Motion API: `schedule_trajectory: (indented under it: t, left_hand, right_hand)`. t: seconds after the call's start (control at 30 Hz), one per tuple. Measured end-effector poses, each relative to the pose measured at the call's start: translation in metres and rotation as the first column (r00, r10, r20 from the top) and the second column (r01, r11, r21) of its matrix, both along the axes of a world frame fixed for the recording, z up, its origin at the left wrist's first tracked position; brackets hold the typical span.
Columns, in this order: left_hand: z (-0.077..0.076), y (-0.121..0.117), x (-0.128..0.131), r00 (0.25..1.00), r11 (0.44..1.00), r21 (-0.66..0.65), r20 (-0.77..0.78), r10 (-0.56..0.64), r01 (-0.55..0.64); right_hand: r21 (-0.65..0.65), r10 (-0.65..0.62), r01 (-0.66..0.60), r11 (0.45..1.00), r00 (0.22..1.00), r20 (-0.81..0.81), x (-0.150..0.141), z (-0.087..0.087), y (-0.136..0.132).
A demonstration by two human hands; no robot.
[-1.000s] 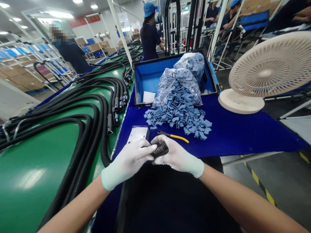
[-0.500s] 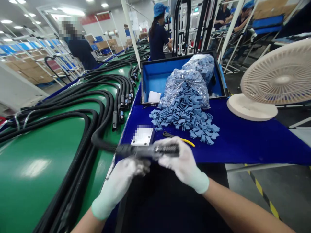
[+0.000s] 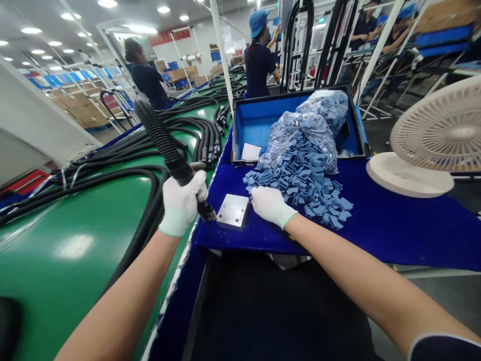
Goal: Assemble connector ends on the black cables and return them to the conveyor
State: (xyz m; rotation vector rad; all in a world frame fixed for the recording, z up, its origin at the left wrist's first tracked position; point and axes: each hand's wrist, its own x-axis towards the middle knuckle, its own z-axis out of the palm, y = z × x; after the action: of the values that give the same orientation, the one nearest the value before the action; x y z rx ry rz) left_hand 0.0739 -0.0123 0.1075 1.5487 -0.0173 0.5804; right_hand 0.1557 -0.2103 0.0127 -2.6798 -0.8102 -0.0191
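Broadly, a green conveyor belt (image 3: 75, 240) fills the nine o'clock side of the view, strewn with black corrugated hoses (image 3: 124, 150) that run off toward eleven o'clock. At three o'clock lies a blue-covered bench (image 3: 394, 225), with a cream desk fan (image 3: 432, 145) at two o'clock and an open blue case (image 3: 255, 123) at one o'clock. A clear bag of blue plastic clips (image 3: 300, 140) leans out of the case, and a loose heap of blue clips (image 3: 304, 188) spills from it onto the cloth. Near centre, the left hand (image 3: 183, 203), in a white glove, is wrapped tight around a black hose end (image 3: 176, 163), which rises from the fist toward eleven o'clock; its ribbed metal tip (image 3: 208, 213) pokes out below the fist toward five o'clock, just beside a small grey metal block (image 3: 233, 211) on the bench edge. The right hand (image 3: 270, 204), gloved too, rests on the cloth at the near edge of the heap, fingers curled down loosely; what they pinch I cannot tell.
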Motion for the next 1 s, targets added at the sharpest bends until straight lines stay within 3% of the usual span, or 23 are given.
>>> schedule_trajectory:
  t: [0.13, 0.2, 0.3, 0.37, 0.47, 0.57, 0.73, 1.0]
  left_hand:
    - [-0.014, 0.001, 0.025, 0.999, 0.998, 0.061, -0.036, 0.006, -0.003]
    - [-0.022, 0.0, 0.028, 0.998, 0.998, 0.059, -0.056, -0.016, 0.019]
    - [-0.029, -0.001, 0.026, 0.994, 0.997, 0.073, -0.102, -0.024, 0.031]
    - [-0.032, -0.003, 0.024, 0.992, 0.995, 0.104, -0.126, 0.026, -0.013]
    - [-0.033, -0.004, 0.022, 0.988, 0.989, 0.134, -0.133, 0.073, -0.056]
    - [-0.031, 0.001, 0.022, 0.987, 0.989, 0.145, -0.158, -0.007, 0.03]
    - [-0.029, 0.011, 0.023, 0.984, 0.968, 0.242, -0.179, -0.028, 0.072]
    - [-0.033, 0.012, 0.025, 0.981, 0.977, 0.199, -0.191, -0.04, 0.079]
  right_hand:
    - [0.087, 0.017, -0.017, 0.996, 1.0, -0.005, -0.006, 0.007, -0.012]
    - [0.231, 0.083, -0.071, 0.97, 0.996, -0.044, -0.01, 0.012, -0.02]
    - [0.529, 0.242, -0.133, 0.838, 0.96, -0.142, -0.016, 0.02, -0.027]
    - [0.614, 0.346, -0.149, 0.775, 0.913, -0.215, -0.02, 0.026, -0.026]
    - [0.614, 0.447, -0.209, 0.761, 0.855, -0.263, -0.022, 0.035, -0.015]
    - [0.602, 0.452, -0.254, 0.757, 0.869, -0.202, -0.022, 0.038, 0.006]
    - [0.624, 0.388, -0.166, 0.764, 0.89, -0.238, -0.019, 0.034, 0.041]
    - [0.509, 0.359, -0.189, 0.84, 0.896, -0.26, -0.009, 0.028, 0.062]
